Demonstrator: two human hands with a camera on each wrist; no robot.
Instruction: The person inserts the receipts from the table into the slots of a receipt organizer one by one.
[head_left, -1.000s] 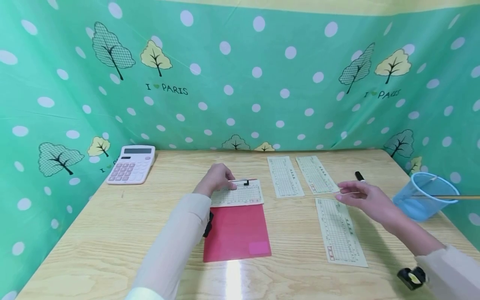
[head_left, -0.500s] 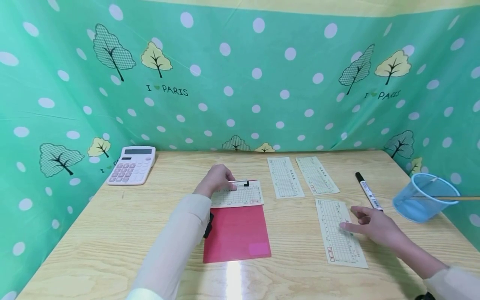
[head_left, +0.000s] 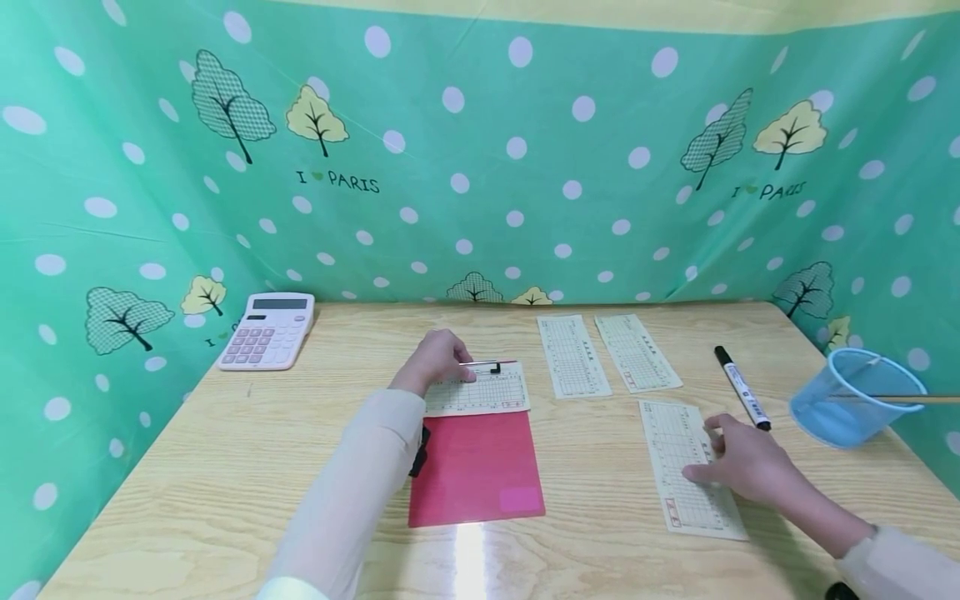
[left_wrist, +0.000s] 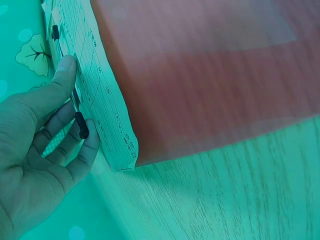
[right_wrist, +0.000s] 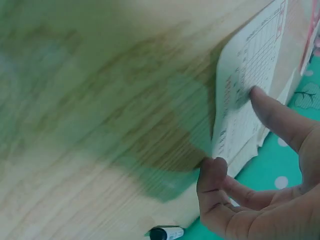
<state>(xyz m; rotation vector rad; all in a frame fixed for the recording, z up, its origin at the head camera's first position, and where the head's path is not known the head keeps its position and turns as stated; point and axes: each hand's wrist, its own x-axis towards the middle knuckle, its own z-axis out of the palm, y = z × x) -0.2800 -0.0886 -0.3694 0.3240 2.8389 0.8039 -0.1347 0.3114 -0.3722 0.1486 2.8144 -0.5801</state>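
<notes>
Lying at a slant on the wooden table point(head_left: 187, 475), a pale printed sheet point(head_left: 678, 442) sits at the person's right, its ruled grid marked with a red box at the near end. The right hand point(head_left: 750, 462) is in the way of its right edge; the thumb touches the print and a bent finger meets the edge, a wide gap between them. Just beyond that hand lies a black-capped marker point(head_left: 742, 387), then a blue cup point(head_left: 832, 408). Two more sheets point(head_left: 573, 357) lie farther back. Nearer the middle, the left hand point(head_left: 435, 360) pinches a metal clip point(head_left: 495, 367) (its ends are black) at the far edge of printed paper point(head_left: 487, 396) on a red folder point(head_left: 476, 467). A pale calculator point(head_left: 270, 332) stands well apart, before a green dotted curtain point(head_left: 465, 158).
</notes>
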